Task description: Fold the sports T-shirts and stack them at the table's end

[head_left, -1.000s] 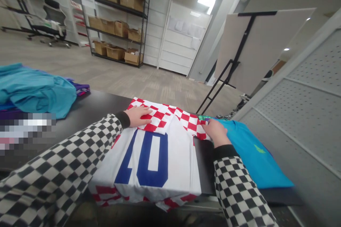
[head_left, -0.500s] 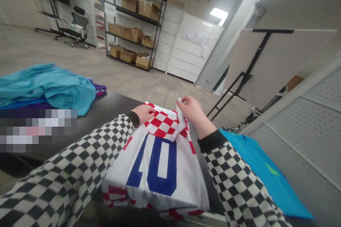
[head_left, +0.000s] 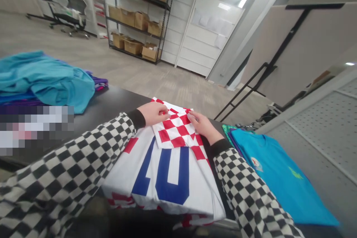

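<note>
A red-and-white checked jersey (head_left: 174, 174) with a dark blue number lies before me, number side up. Its checked sleeve (head_left: 178, 130) is folded across the upper part. My left hand (head_left: 153, 114) rests at the jersey's upper left, fingers curled and closed on the cloth near the fold. At the upper right, my right hand (head_left: 204, 124) has thumb and fingertips closed on the edge of the folded sleeve. The jersey's lower end hangs over the near table edge.
A dark table (head_left: 117, 98) carries a heap of light-blue and purple clothes (head_left: 52, 80) at left. A blue folded shirt (head_left: 279, 171) lies at right, beside a grey perforated panel (head_left: 320, 130). Shelving with cardboard boxes (head_left: 134, 44) and a board stand (head_left: 259, 78) stand beyond.
My right hand has brought the sleeve down flat over the jersey's upper part; it was raised in my fingers before. My left hand has shifted slightly right. The view has tilted downward.
</note>
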Available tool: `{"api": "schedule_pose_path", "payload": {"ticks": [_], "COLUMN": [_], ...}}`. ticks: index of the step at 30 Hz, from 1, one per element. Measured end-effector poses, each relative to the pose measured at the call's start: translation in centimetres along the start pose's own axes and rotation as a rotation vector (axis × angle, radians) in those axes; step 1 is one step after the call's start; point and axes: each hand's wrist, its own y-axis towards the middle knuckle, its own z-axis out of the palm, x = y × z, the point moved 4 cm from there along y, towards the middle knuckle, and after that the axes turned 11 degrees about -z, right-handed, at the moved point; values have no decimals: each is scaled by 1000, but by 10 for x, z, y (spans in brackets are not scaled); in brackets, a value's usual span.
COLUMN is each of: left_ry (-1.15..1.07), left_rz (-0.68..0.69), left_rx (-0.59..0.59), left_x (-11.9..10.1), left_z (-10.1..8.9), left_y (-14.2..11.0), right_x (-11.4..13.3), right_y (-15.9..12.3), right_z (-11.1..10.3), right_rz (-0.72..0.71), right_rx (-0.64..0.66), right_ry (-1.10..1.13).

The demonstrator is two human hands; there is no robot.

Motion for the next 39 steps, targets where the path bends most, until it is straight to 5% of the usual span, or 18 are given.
{"api": "schedule_pose_path", "payload": {"ticks": [5,10,14,18,21,26,32,39], "left_ry": [111,303,241,123,214,232,221,86], "left_rz": [64,-68,111,391,436,418,172,123], "left_rx": [183,161,59,307,422,449,405,352], "left_x": [-8,-9,-93,-192,-226,-229,-220,-226], "left_z": [25,4,-1,46,81,91,96,96], "left_y": [-7,-21,-79,-141,-157,-165,-176,-181], "right_x": [-4,0,3,8,11,13,15,15], "right_y": [9,13,15,15,13,13,15,14], "right_z": [7,9,12,12,11,12,12,11], "right_rz": [-21,-42,-26,-26,-46,-71,-65,-69], "right_rx": [32,71,78,74,70,77,59,70], "right_ry": [-125,-164,-209,-196,-181,-181,-172,-157]}}
